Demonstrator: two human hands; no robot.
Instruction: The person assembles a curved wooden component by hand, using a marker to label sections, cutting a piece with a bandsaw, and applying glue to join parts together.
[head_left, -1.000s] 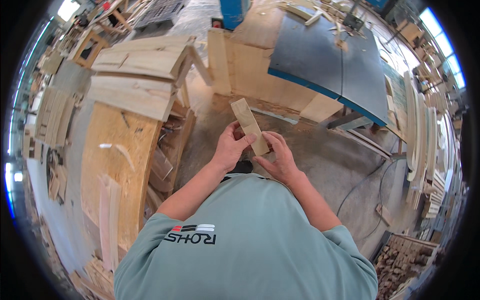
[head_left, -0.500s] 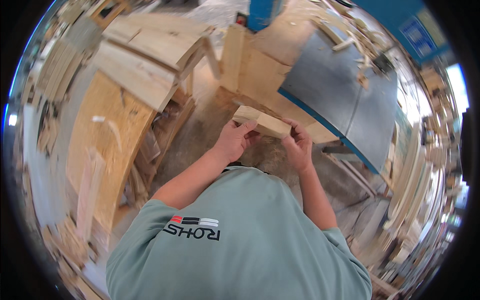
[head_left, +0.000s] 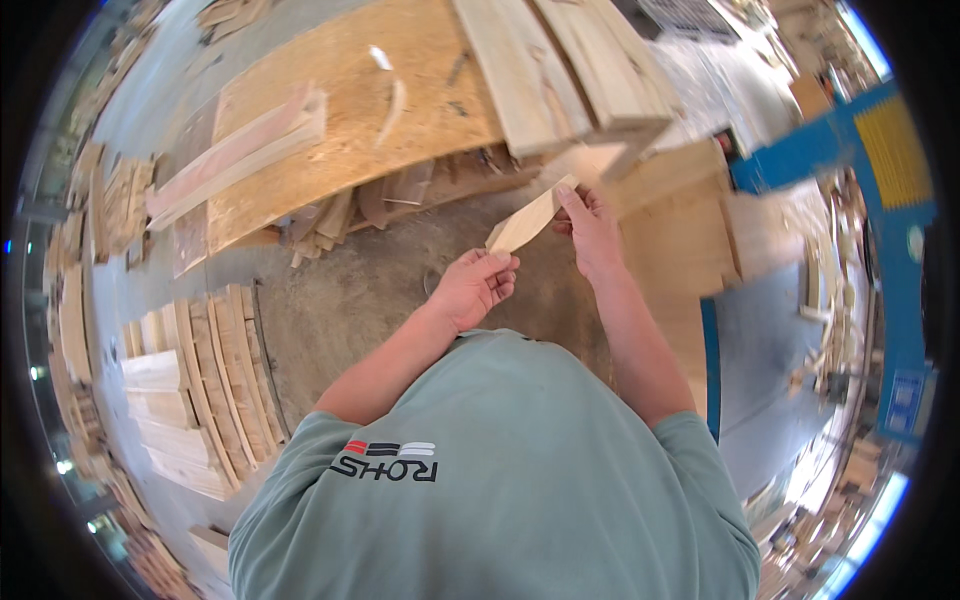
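A short block of pale wood (head_left: 528, 218) is held in the air in front of my chest, slanting up to the right. My left hand (head_left: 472, 288) grips its lower left end, thumb on top and fingers curled beneath. At the upper right end, my right hand (head_left: 590, 228) pinches it between thumb and fingers. Bare concrete floor shows below the block, and the edge of a wooden worktable lies just beyond it.
The chipboard worktable (head_left: 340, 80) stands ahead, with thick planks (head_left: 530, 75) at its right and pale strips (head_left: 240, 155) at its left. Wood pieces lie under it. Stacked boards (head_left: 215, 370) are on the left. A blue-edged grey machine table (head_left: 770, 350) stands right.
My body and view have turned left, so the worktable is now straight ahead and the machine table is at the right. The wood block has tilted, its right end now higher. Both hands still hold it.
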